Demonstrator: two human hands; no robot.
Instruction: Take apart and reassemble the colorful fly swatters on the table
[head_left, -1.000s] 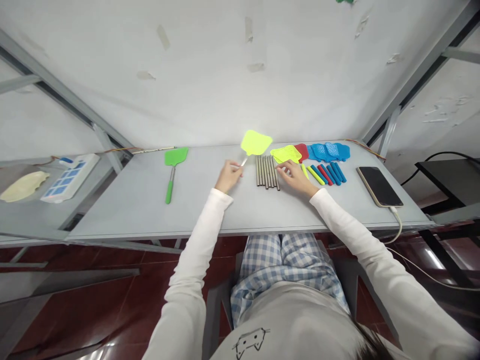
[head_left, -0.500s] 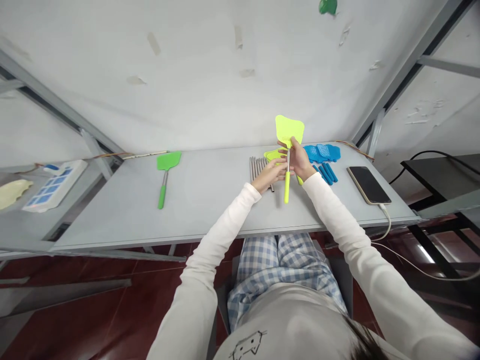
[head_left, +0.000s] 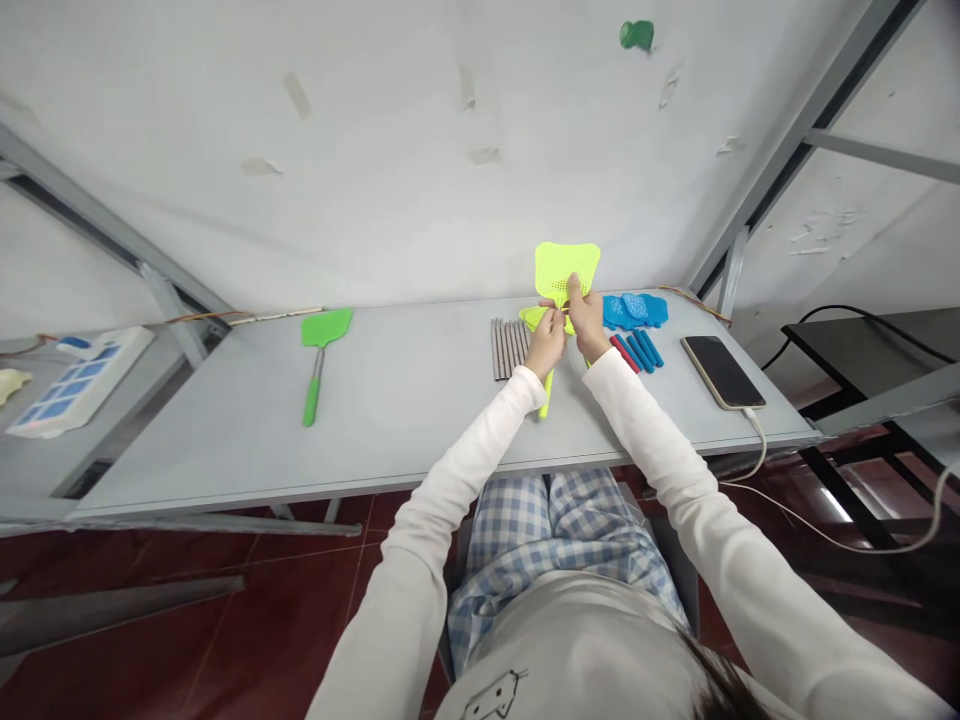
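Both my hands are closed on a yellow fly swatter (head_left: 564,262), its head up and its handle pointing down toward me. My left hand (head_left: 549,343) grips the shaft just under the head. With the thumb on the lower part of the head, my right hand (head_left: 588,318) holds the joint between head and shaft. The shaft is mostly hidden behind the fingers. Under and behind my hands lie yellow swatter heads (head_left: 531,317), partly covered. Several metal rods (head_left: 507,350) lie side by side left of my left hand.
Blue swatter heads (head_left: 636,310) lie right of my hands, with blue handles (head_left: 645,349) and a red handle (head_left: 624,353) before them. A phone (head_left: 724,371) on a cable lies farther right. An assembled green swatter (head_left: 325,328) rests on the left of the grey table (head_left: 225,420).
My left hand has closed round the shaft below the head, where its fingers were spread before. The swatter has turned slightly, and the camera view has shifted a little.
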